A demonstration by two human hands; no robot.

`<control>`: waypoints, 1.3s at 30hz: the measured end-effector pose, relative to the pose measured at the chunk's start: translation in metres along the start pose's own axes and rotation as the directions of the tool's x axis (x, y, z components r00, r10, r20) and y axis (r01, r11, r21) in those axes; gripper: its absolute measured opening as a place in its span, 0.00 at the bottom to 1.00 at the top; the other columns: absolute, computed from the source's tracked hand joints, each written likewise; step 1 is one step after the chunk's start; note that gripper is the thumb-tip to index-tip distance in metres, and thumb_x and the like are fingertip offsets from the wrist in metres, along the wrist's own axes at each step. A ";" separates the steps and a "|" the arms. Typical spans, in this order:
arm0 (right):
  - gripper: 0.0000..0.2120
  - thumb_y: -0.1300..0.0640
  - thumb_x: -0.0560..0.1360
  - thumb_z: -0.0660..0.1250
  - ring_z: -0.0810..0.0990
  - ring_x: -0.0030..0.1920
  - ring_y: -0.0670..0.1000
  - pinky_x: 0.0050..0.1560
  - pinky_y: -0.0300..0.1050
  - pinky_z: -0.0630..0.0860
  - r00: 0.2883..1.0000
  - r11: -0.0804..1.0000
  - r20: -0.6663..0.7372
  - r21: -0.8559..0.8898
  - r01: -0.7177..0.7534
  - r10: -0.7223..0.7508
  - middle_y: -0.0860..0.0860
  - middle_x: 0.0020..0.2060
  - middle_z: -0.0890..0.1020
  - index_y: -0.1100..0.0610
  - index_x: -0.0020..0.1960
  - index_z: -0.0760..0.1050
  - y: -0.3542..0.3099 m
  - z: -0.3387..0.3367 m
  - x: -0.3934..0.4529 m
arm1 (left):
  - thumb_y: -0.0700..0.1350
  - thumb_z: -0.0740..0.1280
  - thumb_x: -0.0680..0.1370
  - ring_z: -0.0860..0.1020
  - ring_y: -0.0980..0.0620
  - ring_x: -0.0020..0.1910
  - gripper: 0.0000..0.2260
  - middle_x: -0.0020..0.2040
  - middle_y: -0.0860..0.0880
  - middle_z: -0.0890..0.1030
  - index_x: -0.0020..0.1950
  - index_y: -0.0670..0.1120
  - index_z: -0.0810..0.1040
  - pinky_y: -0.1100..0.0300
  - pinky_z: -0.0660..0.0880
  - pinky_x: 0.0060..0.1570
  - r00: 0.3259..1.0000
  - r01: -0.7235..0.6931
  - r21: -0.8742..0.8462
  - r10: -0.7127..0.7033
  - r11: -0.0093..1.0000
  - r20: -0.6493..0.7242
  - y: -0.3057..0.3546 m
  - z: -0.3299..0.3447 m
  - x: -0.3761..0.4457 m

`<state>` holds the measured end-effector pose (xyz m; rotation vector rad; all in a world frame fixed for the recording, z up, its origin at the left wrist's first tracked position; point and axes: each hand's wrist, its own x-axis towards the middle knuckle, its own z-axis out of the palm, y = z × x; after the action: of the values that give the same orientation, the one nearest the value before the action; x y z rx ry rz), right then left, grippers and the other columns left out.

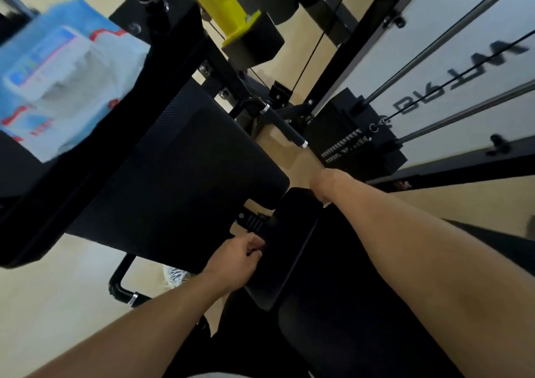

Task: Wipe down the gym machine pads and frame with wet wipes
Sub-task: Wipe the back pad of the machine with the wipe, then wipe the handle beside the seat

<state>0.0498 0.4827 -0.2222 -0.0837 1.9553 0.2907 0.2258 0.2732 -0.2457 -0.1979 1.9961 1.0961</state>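
The blue wet wipes pack point(58, 88) lay blurred on the black upper pad point(139, 67) at the top left, a white wipe bunched up out of its opening. Below that pad sat the large textured back pad point(185, 180), and at its lower edge a small black seat pad point(289, 247) stood between the two forearms. The left hand point(237, 259) rested at the near-left edge of the seat pad, fingers curled closed over that edge beside a ribbed adjuster point(253, 222). The right hand point(322, 185) reached over the far corner of the seat pad with the wrist bent down; its fingers were hidden behind the pad, so their state could not be told, though a sliver of white showed under the wrist. A black handle point(285, 127) with chrome ends jutted out beyond the back pad, near the weight stack point(350, 134) and its guide rods point(451, 38). A yellow bracket point(220, 7) sat on the frame above. A white shoe point(176, 275) showed on the pale floor point(58, 305) under the back pad.
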 end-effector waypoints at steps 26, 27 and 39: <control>0.13 0.56 0.83 0.63 0.80 0.60 0.45 0.57 0.37 0.74 0.568 0.216 -0.577 0.787 0.577 0.587 0.43 0.58 0.83 0.46 0.64 0.80 -0.154 0.033 0.186 | 0.40 0.62 0.81 0.59 0.50 0.79 0.21 0.77 0.46 0.68 0.75 0.44 0.69 0.51 0.56 0.78 0.759 -0.206 0.710 0.568 0.673 -0.318 -0.016 -0.119 0.236; 0.11 0.54 0.84 0.62 0.81 0.52 0.45 0.47 0.32 0.72 0.588 0.100 -0.479 0.823 0.560 0.651 0.43 0.51 0.82 0.46 0.61 0.80 -0.145 0.017 0.187 | 0.41 0.62 0.81 0.58 0.50 0.79 0.22 0.77 0.46 0.67 0.76 0.45 0.68 0.51 0.54 0.78 0.754 -0.219 0.724 0.585 0.654 -0.300 -0.007 -0.123 0.251; 0.15 0.49 0.83 0.63 0.70 0.74 0.47 0.77 0.53 0.65 0.514 0.195 -0.711 0.658 0.728 0.479 0.47 0.69 0.79 0.52 0.66 0.80 -0.099 -0.042 0.220 | 0.57 0.53 0.80 0.55 0.51 0.80 0.34 0.82 0.48 0.55 0.82 0.49 0.44 0.47 0.52 0.78 0.758 0.037 0.904 0.578 0.425 -0.302 0.030 -0.156 0.330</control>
<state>-0.0555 0.3939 -0.4251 0.5723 2.6833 -1.6554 -0.0937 0.2512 -0.4239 0.4660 3.0015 -0.0376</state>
